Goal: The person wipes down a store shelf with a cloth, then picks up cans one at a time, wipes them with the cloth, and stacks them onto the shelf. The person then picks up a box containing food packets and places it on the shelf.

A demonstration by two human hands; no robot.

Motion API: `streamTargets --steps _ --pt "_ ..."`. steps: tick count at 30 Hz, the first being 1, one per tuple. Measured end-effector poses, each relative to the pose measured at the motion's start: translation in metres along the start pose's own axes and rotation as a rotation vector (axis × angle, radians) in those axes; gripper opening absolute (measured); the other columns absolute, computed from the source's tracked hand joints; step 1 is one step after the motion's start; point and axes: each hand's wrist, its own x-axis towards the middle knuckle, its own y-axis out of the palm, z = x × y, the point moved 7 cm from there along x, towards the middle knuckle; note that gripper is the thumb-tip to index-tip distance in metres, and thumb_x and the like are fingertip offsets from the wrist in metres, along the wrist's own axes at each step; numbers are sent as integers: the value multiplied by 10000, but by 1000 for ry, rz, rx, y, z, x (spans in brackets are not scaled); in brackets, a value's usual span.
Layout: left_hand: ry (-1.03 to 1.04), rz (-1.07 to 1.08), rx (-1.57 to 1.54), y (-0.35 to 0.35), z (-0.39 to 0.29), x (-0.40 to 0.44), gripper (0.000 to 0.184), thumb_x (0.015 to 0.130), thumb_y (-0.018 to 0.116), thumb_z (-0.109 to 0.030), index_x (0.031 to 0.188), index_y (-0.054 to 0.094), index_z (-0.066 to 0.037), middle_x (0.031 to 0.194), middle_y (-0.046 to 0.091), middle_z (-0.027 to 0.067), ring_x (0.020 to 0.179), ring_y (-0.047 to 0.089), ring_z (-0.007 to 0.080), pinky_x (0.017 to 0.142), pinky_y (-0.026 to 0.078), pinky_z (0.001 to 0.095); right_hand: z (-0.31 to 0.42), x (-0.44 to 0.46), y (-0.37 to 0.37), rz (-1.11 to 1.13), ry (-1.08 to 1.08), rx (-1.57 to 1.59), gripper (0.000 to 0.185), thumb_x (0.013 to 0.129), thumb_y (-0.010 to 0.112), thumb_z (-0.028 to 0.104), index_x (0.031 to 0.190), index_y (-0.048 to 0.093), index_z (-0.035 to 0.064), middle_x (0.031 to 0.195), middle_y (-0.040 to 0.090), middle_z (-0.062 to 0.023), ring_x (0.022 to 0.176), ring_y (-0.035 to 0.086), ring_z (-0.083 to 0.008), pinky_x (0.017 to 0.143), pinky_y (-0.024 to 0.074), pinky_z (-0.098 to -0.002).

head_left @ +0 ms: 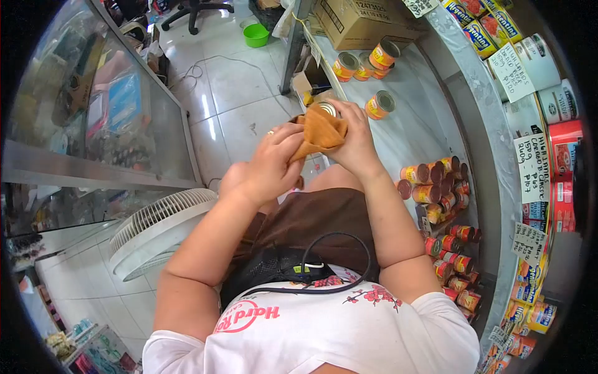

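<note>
Both of my hands meet in front of me around a small can [327,109], whose silvery ribbed end shows at the top. An orange-brown cloth [322,129] covers much of it. My left hand [278,151] has its fingers bent on the cloth's left side. On the right, my right hand [356,138] is wrapped round the can and the cloth's edge. A single can [380,105] with a yellow and orange label stands upright on the shelf [408,134], just right of my right hand.
More cans [364,65] stand farther back, before a cardboard box [364,23]. Stacked cans [439,187] lie on their sides at the right. A white fan [163,230] is at the left, beside a glass case [112,106]. A green bowl [255,35] sits on the floor.
</note>
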Motion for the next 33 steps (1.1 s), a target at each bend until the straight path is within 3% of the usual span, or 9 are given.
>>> streamTargets --steps 8,11,14,17,18,21,24,29,33 --pt "43 -66 76 -5 0 13 319 701 548 -6 1016 572 38 1104 562 204 1020 521 382 899 411 426 15 -16 7 41 -58 28 661 523 790 119 1132 542 46 1072 541 -137 1005 505 -339 891 413 -407" --pt "71 -54 13 0 -16 20 323 682 558 -17 1000 566 36 1116 559 198 1037 516 374 919 406 429 6 -13 15 106 89 290 671 541 782 93 1154 516 30 1103 522 -157 1039 499 -346 919 412 -407" --pt "126 -10 -58 3 -29 20 320 676 542 -30 989 572 30 1083 571 194 1019 526 374 937 388 435 -6 -16 -3 -58 -34 137 701 564 778 51 1197 476 22 1098 534 -139 1088 506 -298 944 418 -381" --pt "58 58 -56 -2 -8 19 303 692 544 -49 986 582 15 1028 590 188 985 534 384 926 391 434 -33 -15 3 -148 157 545 734 590 782 25 1239 439 28 1106 562 -105 1107 520 -232 952 422 -343" --pt "23 56 -65 2 14 15 247 772 510 -62 993 592 10 987 619 141 950 569 329 878 423 403 -46 -15 1 -135 217 523 729 616 788 32 1251 430 31 1129 574 -93 1088 538 -191 933 430 -321" --pt "-614 -227 -606 25 111 -24 246 869 459 -90 1061 574 11 1022 620 123 963 594 263 846 461 357 -58 -11 -2 -107 234 511 725 676 758 -12 1287 369 11 1188 526 -92 1118 512 -173 957 414 -310" --pt "-766 -391 -1128 53 146 -45 288 922 414 -117 1153 527 14 1062 607 130 968 609 236 826 497 337 -98 1 -3 -222 263 508 700 667 765 56 1254 386 9 1157 552 -106 1071 539 -181 930 427 -319" --pt "-853 -404 -1225 83 175 -66 327 921 413 -116 1221 454 9 1084 596 171 958 624 291 840 520 387 -159 64 -37 -469 304 116 706 605 793 214 1178 440 1 1106 572 -180 1010 584 -281 873 459 -390" --pt "-883 -387 -1211 84 179 -59 317 920 413 -111 1208 467 10 1064 606 168 952 627 287 837 520 381 -172 116 -45 -456 299 -131 608 595 787 285 1076 522 21 1118 553 -188 1038 531 -353 906 423 -440"
